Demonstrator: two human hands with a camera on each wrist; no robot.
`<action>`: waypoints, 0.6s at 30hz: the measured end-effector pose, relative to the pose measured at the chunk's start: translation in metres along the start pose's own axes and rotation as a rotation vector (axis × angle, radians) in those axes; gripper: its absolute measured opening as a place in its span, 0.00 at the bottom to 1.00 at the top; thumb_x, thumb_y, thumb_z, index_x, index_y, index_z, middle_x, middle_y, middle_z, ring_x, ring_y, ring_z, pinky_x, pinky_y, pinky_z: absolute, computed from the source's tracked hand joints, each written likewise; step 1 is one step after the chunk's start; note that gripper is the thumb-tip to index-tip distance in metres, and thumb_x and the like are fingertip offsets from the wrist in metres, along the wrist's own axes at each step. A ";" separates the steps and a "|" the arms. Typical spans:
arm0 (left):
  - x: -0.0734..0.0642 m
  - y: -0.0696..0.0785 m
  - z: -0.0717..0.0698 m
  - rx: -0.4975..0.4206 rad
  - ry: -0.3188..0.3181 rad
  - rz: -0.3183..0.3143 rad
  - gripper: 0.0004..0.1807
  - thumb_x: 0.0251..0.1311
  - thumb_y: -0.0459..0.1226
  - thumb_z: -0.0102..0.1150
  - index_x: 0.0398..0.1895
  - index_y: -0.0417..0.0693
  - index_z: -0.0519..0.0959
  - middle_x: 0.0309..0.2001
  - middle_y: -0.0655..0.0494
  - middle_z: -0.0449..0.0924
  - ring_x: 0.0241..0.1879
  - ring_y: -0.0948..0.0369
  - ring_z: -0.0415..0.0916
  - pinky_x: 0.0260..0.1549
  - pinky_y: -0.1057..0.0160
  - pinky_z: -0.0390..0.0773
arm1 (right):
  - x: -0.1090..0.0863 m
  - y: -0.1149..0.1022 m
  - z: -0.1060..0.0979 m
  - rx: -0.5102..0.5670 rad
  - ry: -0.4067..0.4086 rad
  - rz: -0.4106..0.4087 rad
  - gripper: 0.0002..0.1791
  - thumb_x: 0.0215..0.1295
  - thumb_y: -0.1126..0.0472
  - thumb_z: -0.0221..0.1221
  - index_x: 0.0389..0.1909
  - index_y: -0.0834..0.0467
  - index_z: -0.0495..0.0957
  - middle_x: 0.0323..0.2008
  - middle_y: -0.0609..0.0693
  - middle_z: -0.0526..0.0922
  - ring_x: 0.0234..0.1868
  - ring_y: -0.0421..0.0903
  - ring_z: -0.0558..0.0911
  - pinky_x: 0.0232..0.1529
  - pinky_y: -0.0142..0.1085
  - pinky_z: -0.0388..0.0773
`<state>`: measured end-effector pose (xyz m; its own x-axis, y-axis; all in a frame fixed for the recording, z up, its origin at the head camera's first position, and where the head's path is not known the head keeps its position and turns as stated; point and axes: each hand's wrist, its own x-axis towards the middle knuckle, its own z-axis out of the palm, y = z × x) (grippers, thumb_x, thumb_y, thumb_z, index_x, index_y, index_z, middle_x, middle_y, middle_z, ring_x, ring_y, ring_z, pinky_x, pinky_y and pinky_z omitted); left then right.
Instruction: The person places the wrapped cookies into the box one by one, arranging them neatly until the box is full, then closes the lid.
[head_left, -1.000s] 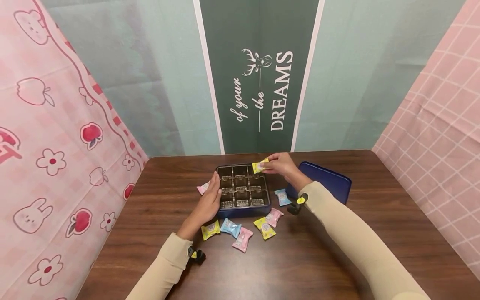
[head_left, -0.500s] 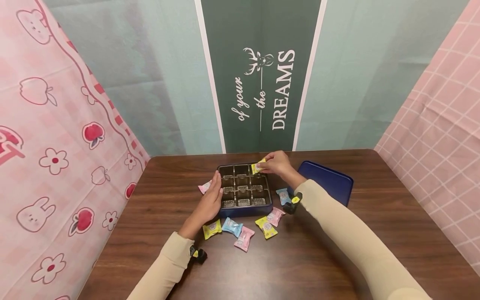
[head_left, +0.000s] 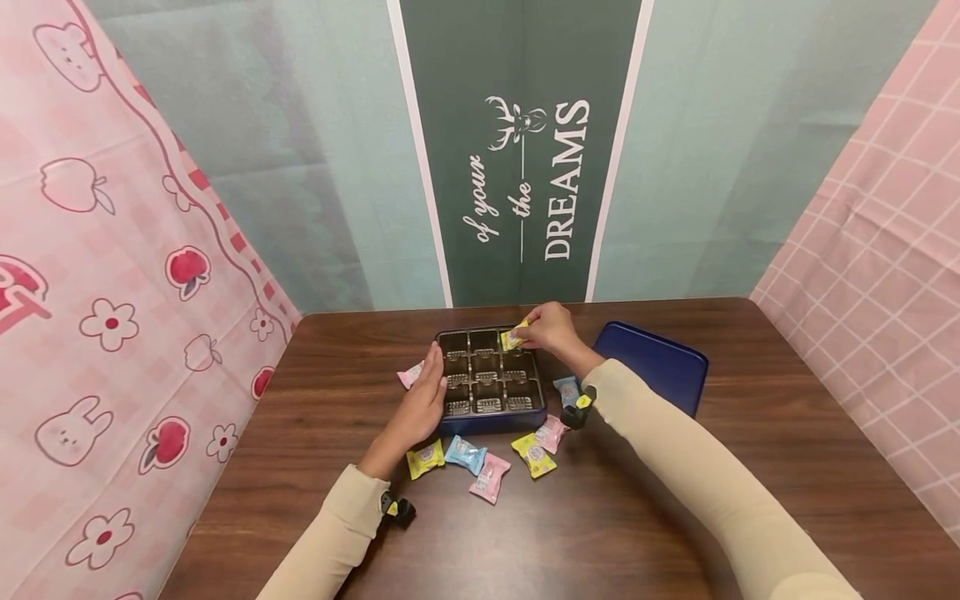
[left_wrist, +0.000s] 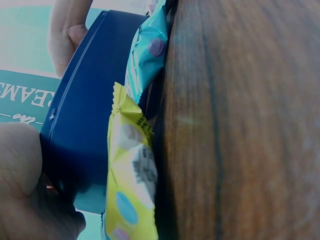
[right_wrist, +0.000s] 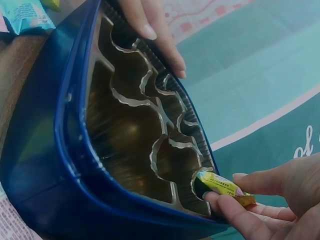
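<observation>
A dark blue tin (head_left: 491, 423) with a divided brown plastic tray (head_left: 486, 364) inside stands at the middle of the table. My right hand (head_left: 553, 329) pinches a yellow-wrapped candy (head_left: 513, 337) between thumb and fingers. In the right wrist view, that candy (right_wrist: 227, 187) sits at the edge of the far right corner compartment, one end pointing into it. My left hand (head_left: 420, 400) lies along the tin's left side with its fingers straight, fingertips at the rim. The other compartments in view hold nothing.
Wrapped candies lie on the table (head_left: 360, 358) around the tin: yellow (head_left: 426, 459), blue (head_left: 466, 455) and pink (head_left: 490, 477) in front, others to the right, and a pink one (head_left: 409, 375) beyond my left hand. A blue lid (head_left: 652, 362) lies at the right, partly behind my right forearm.
My right hand has moved slightly left and down with the yellow candy, bringing it over the far right corner compartment. The left hand stays against the tin.
</observation>
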<state>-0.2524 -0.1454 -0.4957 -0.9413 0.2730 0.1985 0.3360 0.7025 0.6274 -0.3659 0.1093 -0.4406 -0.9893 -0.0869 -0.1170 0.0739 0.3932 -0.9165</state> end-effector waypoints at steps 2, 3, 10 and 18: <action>0.000 0.000 0.000 0.003 0.000 -0.001 0.31 0.81 0.35 0.37 0.80 0.32 0.45 0.82 0.41 0.37 0.79 0.47 0.42 0.74 0.45 0.51 | -0.001 -0.001 0.002 -0.010 0.001 -0.007 0.10 0.58 0.71 0.71 0.35 0.73 0.80 0.42 0.70 0.83 0.30 0.52 0.89 0.32 0.36 0.86; 0.000 -0.001 0.000 0.001 0.002 0.000 0.31 0.81 0.35 0.37 0.80 0.32 0.45 0.82 0.41 0.37 0.79 0.47 0.42 0.74 0.45 0.51 | -0.001 0.000 0.002 -0.014 0.002 -0.010 0.10 0.58 0.71 0.71 0.35 0.73 0.80 0.42 0.70 0.83 0.29 0.52 0.89 0.31 0.36 0.86; 0.001 -0.001 0.001 0.000 0.002 -0.001 0.31 0.81 0.36 0.37 0.80 0.32 0.45 0.82 0.41 0.37 0.79 0.47 0.42 0.74 0.46 0.51 | -0.001 0.002 0.006 -0.039 0.001 -0.035 0.11 0.56 0.72 0.71 0.35 0.74 0.80 0.36 0.68 0.85 0.21 0.44 0.86 0.28 0.33 0.84; 0.001 -0.001 0.001 -0.004 0.004 -0.006 0.31 0.81 0.35 0.38 0.80 0.33 0.45 0.82 0.41 0.37 0.79 0.47 0.42 0.74 0.46 0.51 | -0.002 0.001 0.007 -0.022 -0.018 -0.046 0.10 0.56 0.74 0.70 0.35 0.74 0.80 0.35 0.68 0.86 0.22 0.45 0.87 0.28 0.34 0.85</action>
<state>-0.2535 -0.1451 -0.4966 -0.9434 0.2662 0.1979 0.3304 0.7011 0.6319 -0.3633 0.1037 -0.4439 -0.9892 -0.1214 -0.0823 0.0257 0.4088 -0.9123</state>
